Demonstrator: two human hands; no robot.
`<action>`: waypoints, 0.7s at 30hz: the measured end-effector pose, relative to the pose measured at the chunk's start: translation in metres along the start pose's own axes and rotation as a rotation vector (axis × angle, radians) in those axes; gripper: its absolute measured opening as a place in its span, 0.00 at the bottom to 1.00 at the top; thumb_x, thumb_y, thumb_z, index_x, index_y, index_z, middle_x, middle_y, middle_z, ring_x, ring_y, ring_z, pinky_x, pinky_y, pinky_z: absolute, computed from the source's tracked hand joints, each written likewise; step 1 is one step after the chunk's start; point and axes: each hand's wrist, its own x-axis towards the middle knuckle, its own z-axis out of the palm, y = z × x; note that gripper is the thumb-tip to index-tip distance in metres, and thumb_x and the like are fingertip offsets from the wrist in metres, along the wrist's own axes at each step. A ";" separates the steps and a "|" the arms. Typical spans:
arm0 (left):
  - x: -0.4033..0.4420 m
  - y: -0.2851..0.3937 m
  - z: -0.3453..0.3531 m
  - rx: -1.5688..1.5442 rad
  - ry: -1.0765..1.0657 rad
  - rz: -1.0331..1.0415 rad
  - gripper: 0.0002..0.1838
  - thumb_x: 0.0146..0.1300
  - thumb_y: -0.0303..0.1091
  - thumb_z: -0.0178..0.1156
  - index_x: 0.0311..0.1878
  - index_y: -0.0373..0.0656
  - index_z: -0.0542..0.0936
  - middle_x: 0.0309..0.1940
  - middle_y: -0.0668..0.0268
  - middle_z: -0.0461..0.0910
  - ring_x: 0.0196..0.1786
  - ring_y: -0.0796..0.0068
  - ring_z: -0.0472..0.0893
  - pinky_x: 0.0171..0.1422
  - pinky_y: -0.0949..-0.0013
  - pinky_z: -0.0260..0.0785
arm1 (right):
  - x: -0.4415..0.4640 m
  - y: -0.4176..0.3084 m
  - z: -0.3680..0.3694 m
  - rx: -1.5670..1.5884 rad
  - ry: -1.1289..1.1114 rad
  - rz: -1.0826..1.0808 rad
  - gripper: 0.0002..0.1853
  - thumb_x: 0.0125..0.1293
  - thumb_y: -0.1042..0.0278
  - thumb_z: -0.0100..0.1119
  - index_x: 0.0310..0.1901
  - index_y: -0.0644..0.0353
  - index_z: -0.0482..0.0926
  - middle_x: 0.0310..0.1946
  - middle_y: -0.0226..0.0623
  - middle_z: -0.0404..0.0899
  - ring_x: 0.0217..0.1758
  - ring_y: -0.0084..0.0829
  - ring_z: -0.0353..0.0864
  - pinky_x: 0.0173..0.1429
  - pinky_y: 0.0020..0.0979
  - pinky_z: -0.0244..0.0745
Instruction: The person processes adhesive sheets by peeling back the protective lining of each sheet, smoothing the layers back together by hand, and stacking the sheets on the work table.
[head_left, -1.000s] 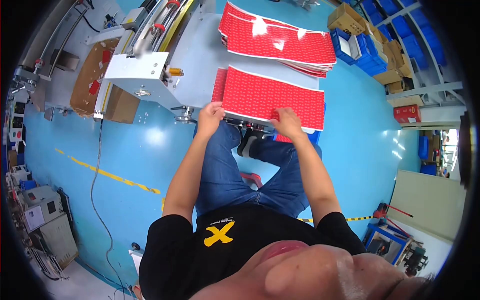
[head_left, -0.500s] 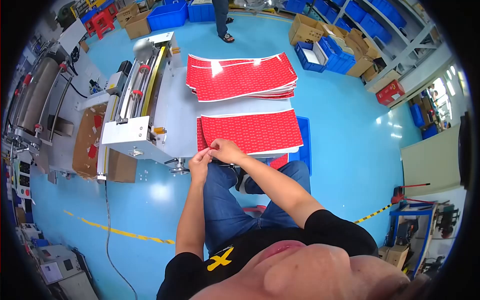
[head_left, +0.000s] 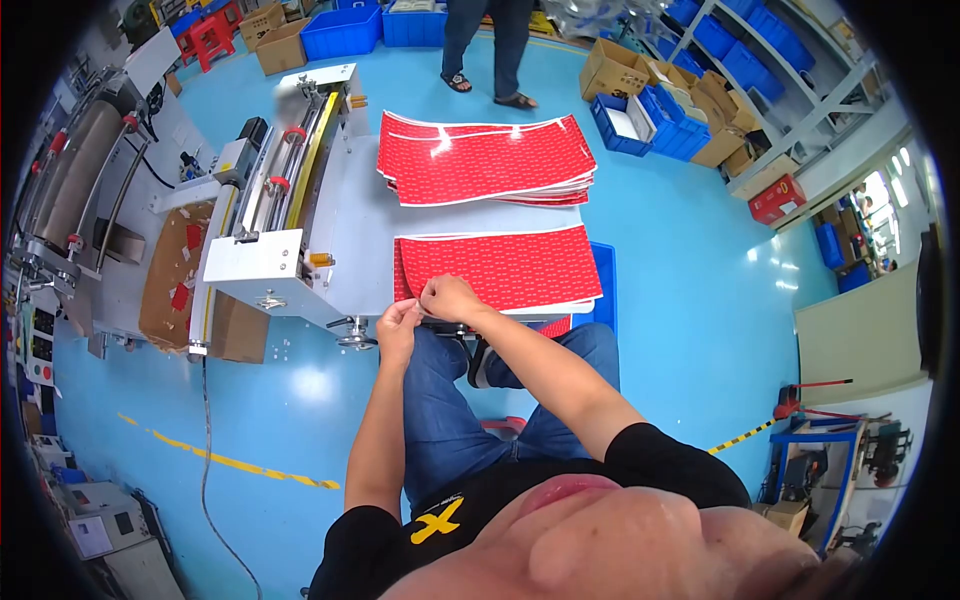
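Note:
Red patterned sheets with white edges (head_left: 510, 268) lie at the near side of the white machine table (head_left: 350, 220). At their near left corner, my left hand (head_left: 400, 325) and my right hand (head_left: 448, 298) meet with fingertips pinched together. My right hand closes on the lifted corner of the top red sheet. What my left fingertips pinch is too small to make out. Farther back on the table lies a thicker stack of red sheets (head_left: 485, 160), glossy on top.
A roller machine (head_left: 275, 190) stands left of the sheets, with a cardboard box (head_left: 175, 290) beyond it. A blue bin (head_left: 603, 290) is by my right knee. Another person's legs (head_left: 490, 45) are behind the table. Blue crates (head_left: 675, 125) stand back right.
Over the last second my right hand has moved left from the sheet's front edge to the corner beside my left hand. The view has shifted, and the other person's legs have come into view.

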 end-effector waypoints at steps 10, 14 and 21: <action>0.011 -0.013 -0.010 0.691 0.204 0.302 0.06 0.61 0.28 0.56 0.40 0.38 0.77 0.32 0.55 0.81 0.37 0.54 0.82 0.44 0.56 0.73 | 0.016 0.065 -0.029 -0.133 0.092 0.038 0.17 0.63 0.61 0.50 0.40 0.62 0.86 0.42 0.53 0.85 0.46 0.51 0.85 0.53 0.49 0.78; 0.011 0.008 -0.007 0.851 0.183 0.244 0.06 0.59 0.29 0.56 0.38 0.39 0.77 0.32 0.54 0.80 0.37 0.50 0.80 0.44 0.54 0.72 | -0.001 0.156 -0.094 -0.236 0.100 0.108 0.17 0.67 0.59 0.49 0.38 0.62 0.85 0.40 0.50 0.83 0.48 0.45 0.82 0.56 0.43 0.74; 0.019 -0.012 -0.012 1.012 0.226 0.265 0.09 0.62 0.34 0.55 0.32 0.41 0.82 0.32 0.54 0.81 0.37 0.49 0.80 0.45 0.51 0.72 | -0.063 0.263 -0.180 0.649 0.462 0.541 0.07 0.62 0.64 0.58 0.36 0.57 0.81 0.30 0.32 0.82 0.32 0.23 0.79 0.32 0.28 0.68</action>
